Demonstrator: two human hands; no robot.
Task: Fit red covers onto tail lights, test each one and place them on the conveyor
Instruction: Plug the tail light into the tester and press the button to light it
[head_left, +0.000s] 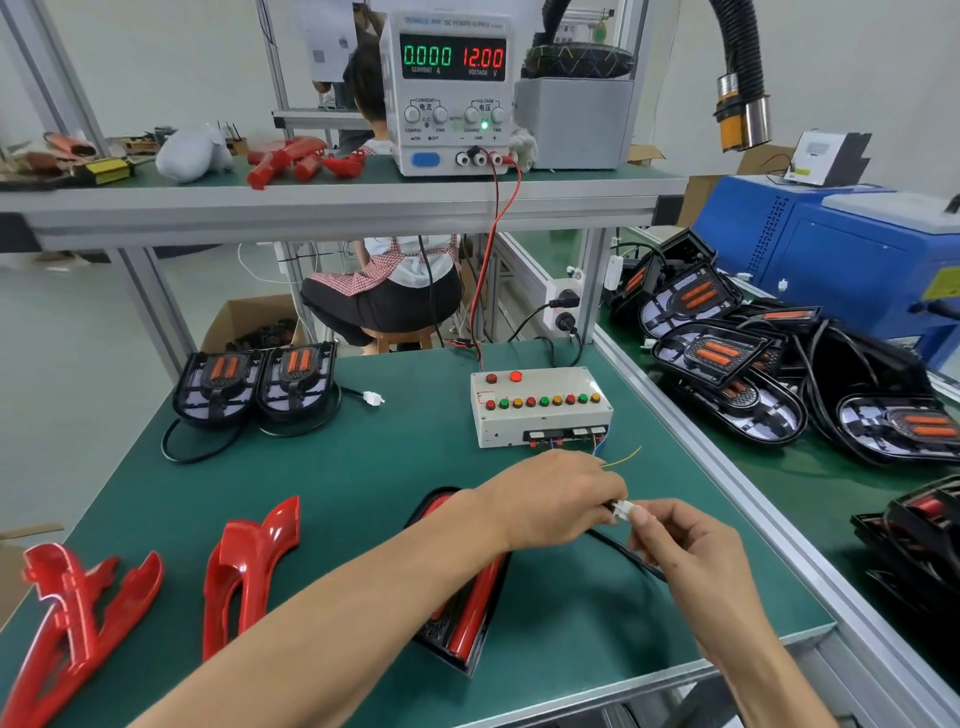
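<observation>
A tail light with a red cover (467, 618) lies on the green mat, partly hidden under my left forearm. Its black cable (631, 556) runs to a white connector (623, 509). My left hand (550, 499) pinches one side of that connector and my right hand (691, 551) pinches the other side, just in front of the white test box (540, 405). Two loose red covers (249, 566) (78, 618) lie at the left of the mat. Two uncovered tail lights (254, 384) stand at the back left.
A power supply (447, 93) on the shelf reads 0.000 A and 12.00 V. Several uncovered tail lights (779, 364) are piled on the green conveyor (769, 467) at the right, beside a blue machine (857, 260). A seated person (384, 296) is behind the bench.
</observation>
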